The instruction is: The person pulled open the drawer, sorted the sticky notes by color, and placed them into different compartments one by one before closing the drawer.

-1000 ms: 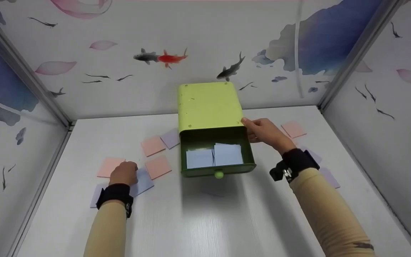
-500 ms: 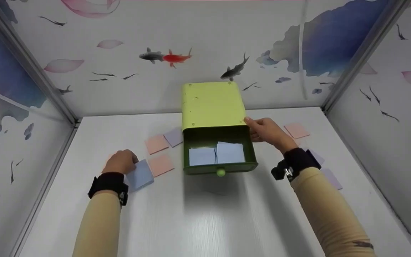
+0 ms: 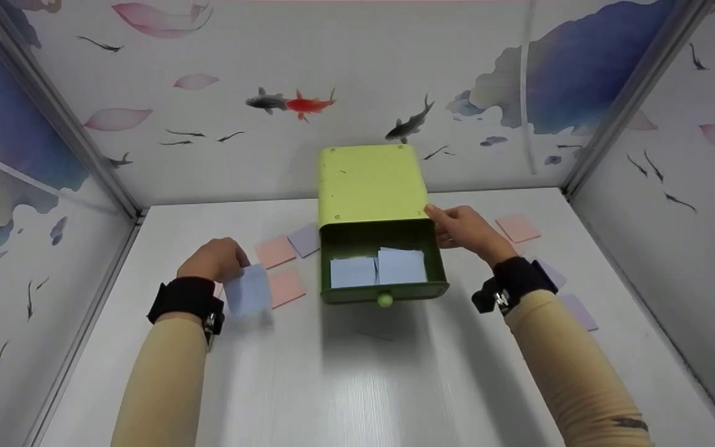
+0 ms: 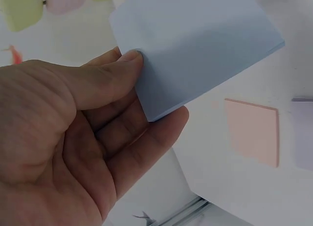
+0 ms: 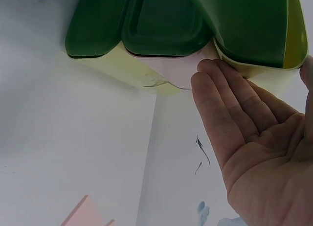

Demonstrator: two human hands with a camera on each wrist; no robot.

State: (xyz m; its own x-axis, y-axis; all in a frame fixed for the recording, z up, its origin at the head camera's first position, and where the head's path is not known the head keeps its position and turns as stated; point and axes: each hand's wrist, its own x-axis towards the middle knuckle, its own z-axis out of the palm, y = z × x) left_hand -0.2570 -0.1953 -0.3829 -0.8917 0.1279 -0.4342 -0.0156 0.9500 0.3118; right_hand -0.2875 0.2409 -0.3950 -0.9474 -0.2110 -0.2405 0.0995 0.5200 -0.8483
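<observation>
My left hand (image 3: 211, 261) pinches a blue sticky-note pad (image 3: 249, 293) between thumb and fingers, raised over the table at the left. In the left wrist view the thumb (image 4: 115, 77) lies on the pad's face, with fingers behind its corner. A green drawer cabinet (image 3: 370, 180) stands at the back centre, its top drawer (image 3: 357, 297) pulled out. Inside sit a left blue pad stack (image 3: 352, 273) and a right one (image 3: 401, 267). My right hand (image 3: 468, 233) rests on the cabinet's right side, thumb at the top edge and fingers (image 5: 220, 106) extended along the side.
Left of the cabinet lie pink pads (image 3: 275, 251) and a purple pad (image 3: 304, 240). Another pink pad (image 3: 517, 228) and purple pads (image 3: 578, 311) lie beyond the right forearm. Below the open drawer, the right wrist view shows shut green drawers (image 5: 164, 23). Patterned walls (image 3: 345, 49) enclose the table.
My left hand has lifted the blue pad off the table and tilted it up, moving slightly away from me. The right hand keeps its place on the cabinet; the drawer stays out.
</observation>
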